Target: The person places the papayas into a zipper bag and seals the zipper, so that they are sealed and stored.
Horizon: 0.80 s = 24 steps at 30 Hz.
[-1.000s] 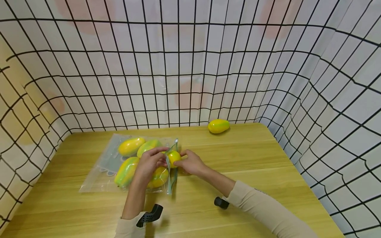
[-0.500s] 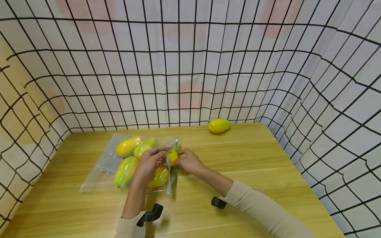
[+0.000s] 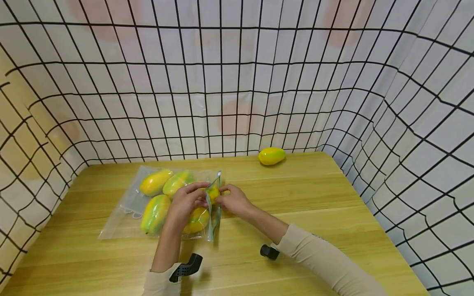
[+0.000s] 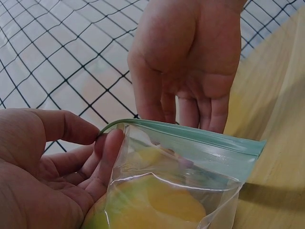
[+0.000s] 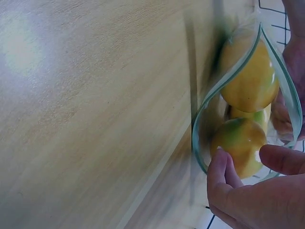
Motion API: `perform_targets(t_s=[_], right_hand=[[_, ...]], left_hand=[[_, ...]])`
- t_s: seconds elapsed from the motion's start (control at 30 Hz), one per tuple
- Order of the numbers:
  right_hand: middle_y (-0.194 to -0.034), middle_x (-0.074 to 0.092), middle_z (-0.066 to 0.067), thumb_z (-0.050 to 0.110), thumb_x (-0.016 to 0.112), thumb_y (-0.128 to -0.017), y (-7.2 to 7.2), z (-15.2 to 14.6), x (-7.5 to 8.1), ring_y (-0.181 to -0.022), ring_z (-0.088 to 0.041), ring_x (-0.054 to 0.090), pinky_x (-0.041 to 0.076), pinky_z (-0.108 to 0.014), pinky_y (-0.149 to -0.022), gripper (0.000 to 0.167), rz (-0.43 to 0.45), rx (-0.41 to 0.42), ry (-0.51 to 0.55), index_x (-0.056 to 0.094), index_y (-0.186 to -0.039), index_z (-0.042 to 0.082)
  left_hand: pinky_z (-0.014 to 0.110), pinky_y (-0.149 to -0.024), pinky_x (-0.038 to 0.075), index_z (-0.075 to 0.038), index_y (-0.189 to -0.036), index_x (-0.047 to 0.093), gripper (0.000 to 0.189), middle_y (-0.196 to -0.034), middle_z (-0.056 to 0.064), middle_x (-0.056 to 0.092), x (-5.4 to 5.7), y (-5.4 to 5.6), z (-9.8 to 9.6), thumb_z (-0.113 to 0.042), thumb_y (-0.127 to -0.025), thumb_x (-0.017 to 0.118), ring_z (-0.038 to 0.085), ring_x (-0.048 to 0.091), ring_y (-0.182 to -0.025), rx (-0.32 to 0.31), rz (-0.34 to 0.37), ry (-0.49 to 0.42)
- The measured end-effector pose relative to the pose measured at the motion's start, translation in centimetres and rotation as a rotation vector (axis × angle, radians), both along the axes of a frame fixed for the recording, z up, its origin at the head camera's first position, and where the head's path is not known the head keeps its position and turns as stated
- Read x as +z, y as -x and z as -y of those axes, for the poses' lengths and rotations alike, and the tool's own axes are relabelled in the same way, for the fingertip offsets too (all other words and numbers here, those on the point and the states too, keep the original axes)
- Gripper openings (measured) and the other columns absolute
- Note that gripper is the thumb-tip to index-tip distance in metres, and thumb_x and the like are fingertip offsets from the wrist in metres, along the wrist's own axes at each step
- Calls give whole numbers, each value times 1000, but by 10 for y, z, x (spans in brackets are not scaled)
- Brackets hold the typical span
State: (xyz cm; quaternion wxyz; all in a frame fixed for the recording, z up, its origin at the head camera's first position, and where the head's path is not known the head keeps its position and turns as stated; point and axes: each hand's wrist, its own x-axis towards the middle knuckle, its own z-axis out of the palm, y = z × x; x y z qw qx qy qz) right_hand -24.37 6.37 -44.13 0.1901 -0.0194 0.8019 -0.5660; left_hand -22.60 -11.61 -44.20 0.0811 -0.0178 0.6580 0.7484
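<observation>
A clear zip-top bag (image 3: 116, 228) lies on its side, its green-edged mouth (image 5: 205, 112) gaping toward the right. Several yellow-green mangoes (image 3: 155, 213) are inside it. My left hand (image 3: 182, 203) pinches the mouth's edge between thumb and fingers, as the left wrist view shows. At the opening, my right hand (image 3: 235, 202) holds another mango (image 5: 240, 143) by its near end, with thumb and fingertips on opposite sides. Most of that mango is within the bag's mouth. One more mango (image 3: 272, 156) lies alone at the table's back edge.
The wooden table (image 3: 296, 197) is bounded at the back and sides by a white wall with black netting (image 3: 237, 82). Black wrist cameras (image 3: 187, 268) sit on both cuffs. A grey-white printed patch (image 3: 138, 201) shows on the bag.
My right hand has moved slightly left, pushing its mango deeper into the bag. The two mangoes at the back of the bag have shifted left. My left hand stays put.
</observation>
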Motion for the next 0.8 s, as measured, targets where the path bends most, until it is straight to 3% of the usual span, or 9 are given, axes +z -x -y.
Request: perform_targets(t_s=[0.37, 0.8], right_hand=[[-113, 68, -19, 14, 64, -93, 0, 8, 1, -105, -35, 67, 59, -46, -94, 47, 6, -25, 55, 56, -137, -1], [-109, 70, -16, 11, 62, -90, 3, 13, -1, -100, -30, 70, 58, -46, -92, 52, -5, 13, 55, 55, -139, -1]], left_hand=[[24, -66, 59, 8, -131, 61, 36, -85, 6, 59, 0, 1, 1, -2, -98, 51, 15, 61, -67, -6, 0, -14], [23, -66, 58, 8, -132, 60, 37, -84, 6, 60, 2, 0, 0, -2, -97, 52, 15, 62, -67, -5, 7, -11]])
